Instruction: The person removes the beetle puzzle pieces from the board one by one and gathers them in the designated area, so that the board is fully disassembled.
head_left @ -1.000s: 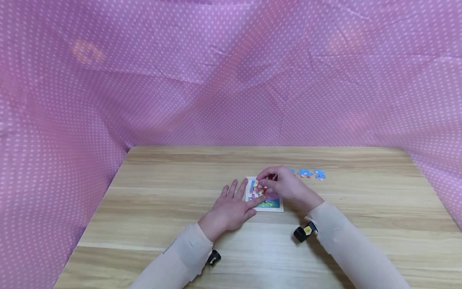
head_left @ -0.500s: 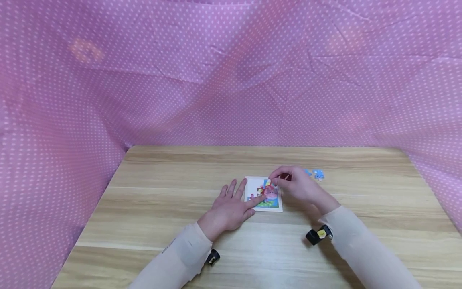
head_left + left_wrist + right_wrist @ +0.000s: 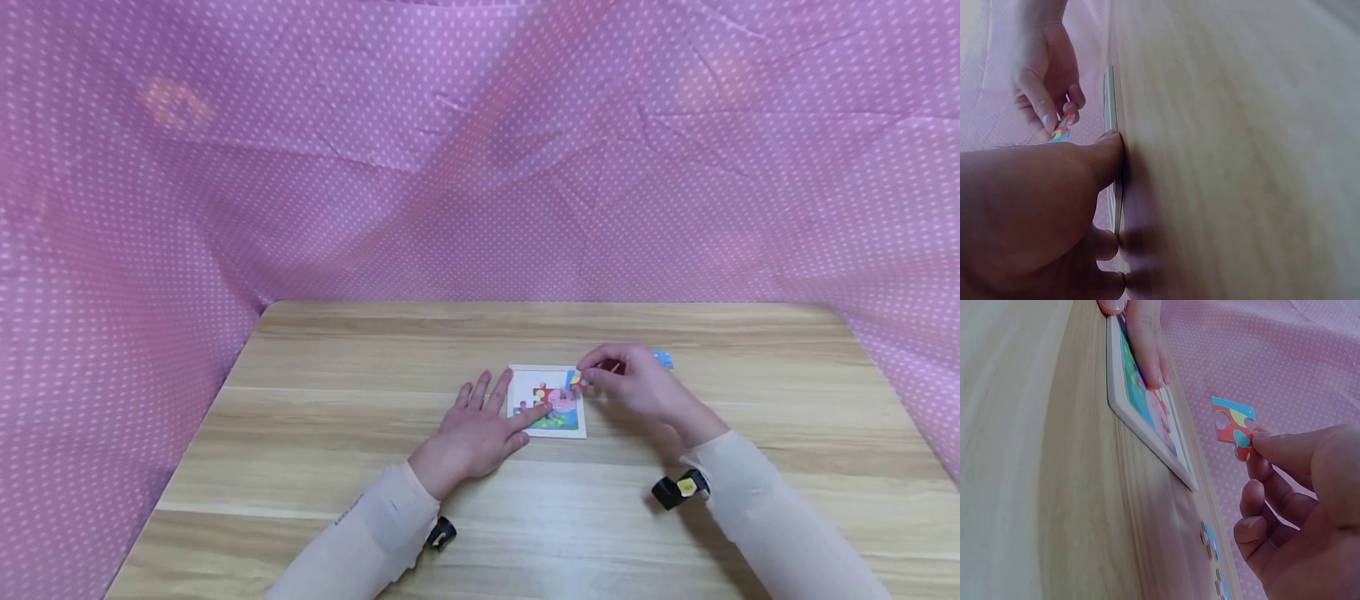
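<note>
Between thumb and index finger, my right hand [image 3: 637, 385] pinches a puzzle piece [image 3: 1235, 428] coloured blue, red and yellow. It is held up over the top right corner of a white-framed jigsaw puzzle [image 3: 547, 433]. Joined pieces showing a pink cartoon face and green ground fill the lower right of the frame; its upper left shows bare white. My left hand [image 3: 480, 433] lies with spread, straight fingers at the frame's left side, its index finger reaching over the joined pieces. In the left wrist view, the left thumb [image 3: 1107, 159] rests against the frame's edge.
Loose blue puzzle pieces [image 3: 1210, 540] lie on the wooden table [image 3: 360, 350] to the right of the frame, partly hidden behind the right hand in the head view. A pink dotted cloth [image 3: 480, 167] hangs behind and around the table.
My right hand has moved right with the puzzle piece, from over the frame's upper middle to its top right corner, uncovering the joined pieces. The left hand stays in place.
</note>
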The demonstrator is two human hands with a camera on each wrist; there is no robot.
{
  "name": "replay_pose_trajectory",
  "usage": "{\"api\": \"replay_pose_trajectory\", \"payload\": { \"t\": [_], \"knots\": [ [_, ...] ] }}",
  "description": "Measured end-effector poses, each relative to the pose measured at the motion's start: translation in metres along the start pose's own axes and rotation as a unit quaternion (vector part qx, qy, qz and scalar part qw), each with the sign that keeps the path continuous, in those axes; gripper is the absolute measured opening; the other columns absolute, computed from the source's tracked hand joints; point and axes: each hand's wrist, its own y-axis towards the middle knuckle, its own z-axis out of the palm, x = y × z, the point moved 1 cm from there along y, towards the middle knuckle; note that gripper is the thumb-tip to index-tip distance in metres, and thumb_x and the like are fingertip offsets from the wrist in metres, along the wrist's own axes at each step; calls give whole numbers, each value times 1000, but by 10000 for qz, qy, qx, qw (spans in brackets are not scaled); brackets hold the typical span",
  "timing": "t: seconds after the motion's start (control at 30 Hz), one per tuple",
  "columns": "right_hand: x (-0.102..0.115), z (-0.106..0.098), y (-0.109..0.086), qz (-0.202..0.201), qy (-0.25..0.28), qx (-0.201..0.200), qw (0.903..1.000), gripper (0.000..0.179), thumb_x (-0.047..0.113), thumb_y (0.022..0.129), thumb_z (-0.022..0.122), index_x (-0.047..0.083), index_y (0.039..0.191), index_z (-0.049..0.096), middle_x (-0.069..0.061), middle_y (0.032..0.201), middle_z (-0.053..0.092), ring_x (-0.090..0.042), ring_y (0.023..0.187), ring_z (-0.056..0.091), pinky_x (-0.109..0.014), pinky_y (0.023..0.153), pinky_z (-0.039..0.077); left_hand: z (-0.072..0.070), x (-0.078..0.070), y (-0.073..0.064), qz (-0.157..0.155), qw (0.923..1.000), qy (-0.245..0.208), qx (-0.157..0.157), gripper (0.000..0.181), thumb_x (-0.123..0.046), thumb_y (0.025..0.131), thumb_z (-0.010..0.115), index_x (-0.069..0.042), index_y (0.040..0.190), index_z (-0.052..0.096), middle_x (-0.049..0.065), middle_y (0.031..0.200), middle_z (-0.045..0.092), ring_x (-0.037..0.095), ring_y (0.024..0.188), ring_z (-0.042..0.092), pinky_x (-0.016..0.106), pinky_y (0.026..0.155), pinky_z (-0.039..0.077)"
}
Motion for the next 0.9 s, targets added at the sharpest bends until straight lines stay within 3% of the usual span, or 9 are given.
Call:
{"api": "replay_pose_trajectory", "payload": {
  "t": [0.2,0.53,0.77,0.9],
  "knots": [
    [-4,-5,-4,-58,38,-16,10000,15,9,104,70,8,115,80,-8,104,77,-19,85,59,-24,67,50,1,0,0,49,10000,-11,-47,51,-52,115,39,-59,165,28,12,184,1,44,169,5,61,136,14],
    [-13,-12,-10,448,134,-18,9989,19,10,103,70,6,119,78,-13,99,73,-20,83,60,-25,65,53,1,-1,0,39,9999,63,-97,50,-53,115,40,-60,163,31,13,184,4,45,169,8,61,135,17],
    [-17,-16,-12,336,35,-57,9994,19,9,103,69,4,120,77,-13,98,75,-22,83,63,-25,64,54,1,-1,0,45,9999,29,-98,50,-52,115,40,-60,164,30,13,184,3,46,169,8,61,136,16],
    [-22,-18,-12,498,7,-20,9988,19,8,104,68,5,120,77,-12,100,75,-22,84,63,-26,65,55,2,0,-1,45,9999,-14,-101,50,-52,115,40,-60,164,30,13,184,3,46,169,8,61,136,16]
  ]
}}
